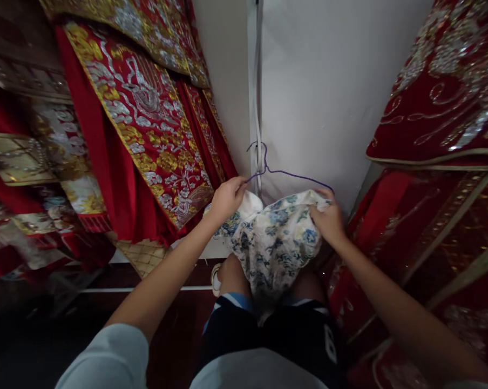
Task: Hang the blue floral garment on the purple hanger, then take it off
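Note:
A white garment with blue and green flowers [278, 232] hangs in front of my legs, its folds bunched between my hands. Behind its top edge is a thin purple clothes hanger [292, 174], its hook pointing up and resting on nothing I can make out. My left hand [228, 200] pinches the garment's left shoulder beside the hanger's left arm. At the other end, my right hand [328, 217] grips the right shoulder, with the hanger's tip by its fingers. My fingers hide both ends of the hanger in part.
Red robes with gold and silver embroidery [147, 108] hang on the left. More red sequined garments [438, 119] hang close by my right arm. Straight ahead stands a pale wall [317, 81] with a white strap or cord [258, 102] running down it.

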### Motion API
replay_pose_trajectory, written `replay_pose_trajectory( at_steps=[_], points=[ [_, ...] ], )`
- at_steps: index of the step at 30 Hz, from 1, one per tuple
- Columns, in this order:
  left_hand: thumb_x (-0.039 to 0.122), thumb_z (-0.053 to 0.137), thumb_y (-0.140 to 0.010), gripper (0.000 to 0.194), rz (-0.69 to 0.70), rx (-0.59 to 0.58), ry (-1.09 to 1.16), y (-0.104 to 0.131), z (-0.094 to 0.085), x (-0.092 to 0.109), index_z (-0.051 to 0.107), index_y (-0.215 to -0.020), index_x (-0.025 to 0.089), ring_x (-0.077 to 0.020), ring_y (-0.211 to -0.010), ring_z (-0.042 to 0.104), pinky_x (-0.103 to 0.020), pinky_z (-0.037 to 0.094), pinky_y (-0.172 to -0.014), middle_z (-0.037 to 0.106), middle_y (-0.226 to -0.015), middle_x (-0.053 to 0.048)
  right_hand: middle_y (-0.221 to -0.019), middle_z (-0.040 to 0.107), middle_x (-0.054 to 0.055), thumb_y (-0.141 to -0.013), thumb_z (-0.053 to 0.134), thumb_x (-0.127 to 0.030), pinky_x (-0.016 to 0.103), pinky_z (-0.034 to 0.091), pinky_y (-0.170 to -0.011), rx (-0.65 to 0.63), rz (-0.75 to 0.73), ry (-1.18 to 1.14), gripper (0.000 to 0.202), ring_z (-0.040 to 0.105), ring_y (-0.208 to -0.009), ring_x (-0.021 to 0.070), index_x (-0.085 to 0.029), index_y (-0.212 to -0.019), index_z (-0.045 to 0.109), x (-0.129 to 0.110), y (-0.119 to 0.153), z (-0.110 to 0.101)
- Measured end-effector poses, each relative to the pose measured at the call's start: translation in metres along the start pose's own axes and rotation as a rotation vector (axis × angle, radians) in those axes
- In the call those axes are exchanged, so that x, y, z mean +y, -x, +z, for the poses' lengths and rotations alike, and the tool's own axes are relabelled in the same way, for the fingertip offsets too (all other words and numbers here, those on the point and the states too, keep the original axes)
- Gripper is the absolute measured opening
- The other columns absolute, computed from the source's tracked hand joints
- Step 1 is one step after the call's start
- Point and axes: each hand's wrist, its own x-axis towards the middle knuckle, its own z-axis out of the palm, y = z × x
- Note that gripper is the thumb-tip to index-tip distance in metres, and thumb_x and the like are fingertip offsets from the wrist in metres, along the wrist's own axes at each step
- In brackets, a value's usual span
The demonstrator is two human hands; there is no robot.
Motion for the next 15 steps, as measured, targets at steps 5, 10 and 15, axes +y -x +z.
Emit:
replay_pose_trajectory(
  at_steps=[5, 10, 15],
  points=[
    [0.026, 0.045, -0.092, 0.022, 0.036, -0.048, -0.156, -0.007, -0.01, -0.003, 0.065, -0.094, 0.019, -0.0227, -0.088, 0.064, -0.032, 0.047, -0.08, 0.069, -0.093, -0.007, -0.087, 0.074, 0.011, -0.062, 0.072, -0.038, 0.043, 0.055, -0.08, -0.06, 0.026, 0.054, 0.034, 0.068, -0.082, 0.0284, -0.016, -0.087, 0.069, 0.017, -0.026, -0.038],
    [0.032, 0.047, -0.091, 0.022, -0.004, 0.04, -0.186, -0.007, -0.021, -0.015, 0.064, -0.088, 0.019, -0.0218, -0.089, 0.059, -0.032, 0.047, -0.082, 0.059, -0.099, -0.009, -0.077, 0.074, 0.007, -0.049, 0.084, -0.043, 0.041, 0.057, -0.072, -0.255, 0.253, -0.223, 0.039, 0.07, -0.072, 0.028, -0.018, -0.075, 0.068, -0.001, -0.028, -0.05],
    [0.034, 0.05, -0.09, 0.019, -0.141, 0.175, -0.014, 0.009, -0.02, -0.039, 0.059, -0.095, 0.017, -0.0195, -0.089, 0.057, -0.033, 0.046, -0.088, 0.056, -0.1, -0.009, -0.085, 0.074, 0.01, -0.078, 0.047, -0.073, 0.045, 0.056, -0.08, -0.396, 0.412, -0.483, 0.057, 0.069, -0.088, 0.0307, -0.021, -0.085, 0.069, -0.033, -0.022, -0.026]
  ],
)
